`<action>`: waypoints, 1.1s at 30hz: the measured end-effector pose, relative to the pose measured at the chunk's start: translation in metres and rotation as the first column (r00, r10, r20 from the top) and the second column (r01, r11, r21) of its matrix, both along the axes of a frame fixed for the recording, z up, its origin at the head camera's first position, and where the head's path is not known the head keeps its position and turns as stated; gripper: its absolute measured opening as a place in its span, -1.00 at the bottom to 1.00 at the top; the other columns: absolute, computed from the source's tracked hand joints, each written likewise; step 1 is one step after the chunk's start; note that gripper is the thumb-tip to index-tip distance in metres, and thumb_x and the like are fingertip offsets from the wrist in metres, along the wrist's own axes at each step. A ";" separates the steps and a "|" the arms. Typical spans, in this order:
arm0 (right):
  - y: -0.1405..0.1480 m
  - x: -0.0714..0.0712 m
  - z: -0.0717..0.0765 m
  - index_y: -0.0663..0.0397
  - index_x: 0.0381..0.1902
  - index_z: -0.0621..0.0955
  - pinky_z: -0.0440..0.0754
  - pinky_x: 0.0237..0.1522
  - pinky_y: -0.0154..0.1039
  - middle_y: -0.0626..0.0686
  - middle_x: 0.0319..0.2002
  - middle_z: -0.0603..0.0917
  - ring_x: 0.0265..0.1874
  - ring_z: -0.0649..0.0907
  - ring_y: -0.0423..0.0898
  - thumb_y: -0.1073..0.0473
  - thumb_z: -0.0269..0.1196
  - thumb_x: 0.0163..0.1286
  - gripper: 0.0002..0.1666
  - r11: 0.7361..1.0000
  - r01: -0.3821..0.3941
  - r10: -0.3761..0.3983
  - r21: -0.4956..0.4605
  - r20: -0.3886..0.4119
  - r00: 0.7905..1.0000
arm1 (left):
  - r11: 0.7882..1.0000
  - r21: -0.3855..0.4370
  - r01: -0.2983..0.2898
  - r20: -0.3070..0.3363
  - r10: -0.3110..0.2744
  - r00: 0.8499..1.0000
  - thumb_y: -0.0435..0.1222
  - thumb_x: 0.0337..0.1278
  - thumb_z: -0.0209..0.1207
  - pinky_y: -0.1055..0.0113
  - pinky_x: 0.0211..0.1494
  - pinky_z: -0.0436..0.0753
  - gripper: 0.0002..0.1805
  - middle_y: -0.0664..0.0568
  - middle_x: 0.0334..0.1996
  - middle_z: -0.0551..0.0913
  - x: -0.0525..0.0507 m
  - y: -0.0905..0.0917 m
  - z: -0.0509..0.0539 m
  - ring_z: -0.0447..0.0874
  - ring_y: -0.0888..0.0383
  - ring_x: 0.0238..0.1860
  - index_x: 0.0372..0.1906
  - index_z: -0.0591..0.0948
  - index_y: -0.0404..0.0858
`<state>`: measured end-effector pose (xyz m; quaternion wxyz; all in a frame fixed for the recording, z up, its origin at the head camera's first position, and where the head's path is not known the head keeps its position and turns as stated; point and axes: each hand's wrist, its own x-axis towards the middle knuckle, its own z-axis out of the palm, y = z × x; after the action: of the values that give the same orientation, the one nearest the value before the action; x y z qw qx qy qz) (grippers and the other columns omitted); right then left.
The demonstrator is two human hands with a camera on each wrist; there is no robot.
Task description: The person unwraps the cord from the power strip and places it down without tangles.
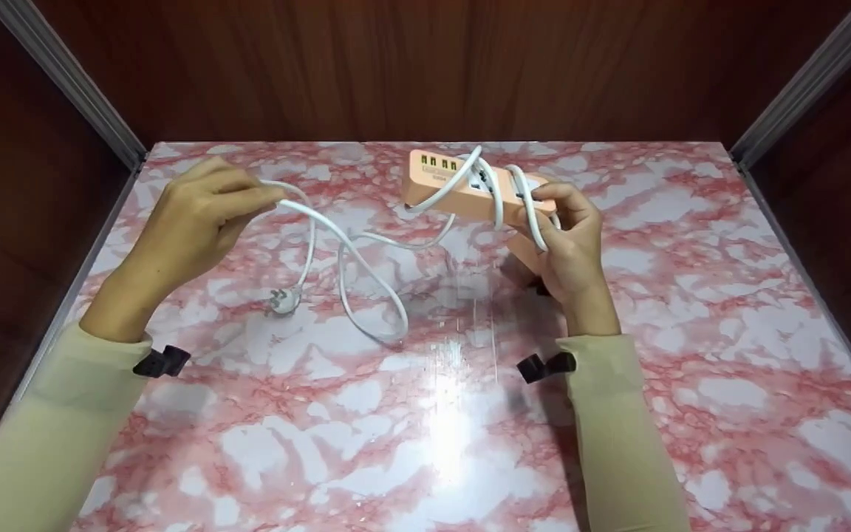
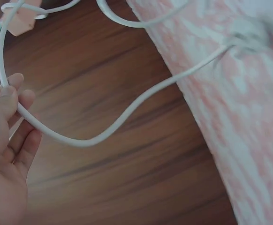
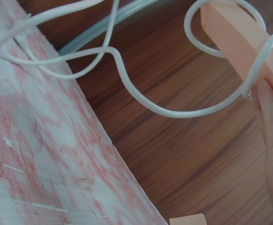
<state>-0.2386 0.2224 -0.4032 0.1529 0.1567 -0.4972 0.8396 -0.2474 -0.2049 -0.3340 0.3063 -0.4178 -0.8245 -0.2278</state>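
In the head view, a peach-coloured power strip [image 1: 436,181] with USB ports and sockets is raised above the table. My right hand [image 1: 573,236] grips its right end; in the right wrist view, fingers [image 3: 269,112] lie along its side. Loops of white cable [image 1: 374,270] pass loosely around the strip, and the rest trails leftward. On the left, my left hand [image 1: 207,210] pinches this cable between thumb and fingers, held up as the left wrist view also shows. Below that hand, the white plug [image 1: 284,300] hangs or lies at the cable's end, prongs facing left; which, I cannot tell.
Under the right hand shows a peach-coloured piece [image 1: 525,253], partly hidden. The table [image 1: 366,443] has a red-and-white marbled top with a bright glare spot. Dark wooden panels [image 1: 425,66] enclose the back and sides, with metal strips [image 1: 71,81] at the corners.
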 end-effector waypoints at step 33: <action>-0.005 -0.001 -0.001 0.14 -0.26 0.72 0.80 -0.16 -0.27 0.10 -0.14 0.61 -0.22 0.64 -0.12 0.53 0.35 0.32 -0.79 1.000 0.017 -0.019 0.026 0.045 0.999 | 0.949 -0.281 -0.141 0.270 0.219 0.937 -0.53 0.02 0.51 -0.13 0.13 0.65 -0.70 -0.07 -0.15 0.84 -0.005 -0.081 -0.100 0.75 -0.13 -0.04 -0.11 0.87 -0.21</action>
<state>-0.2397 0.2173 -0.4043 0.1473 0.1353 -0.5126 0.8350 -0.2527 -0.2857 -0.4339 0.1412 -0.3370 -0.9187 -0.1499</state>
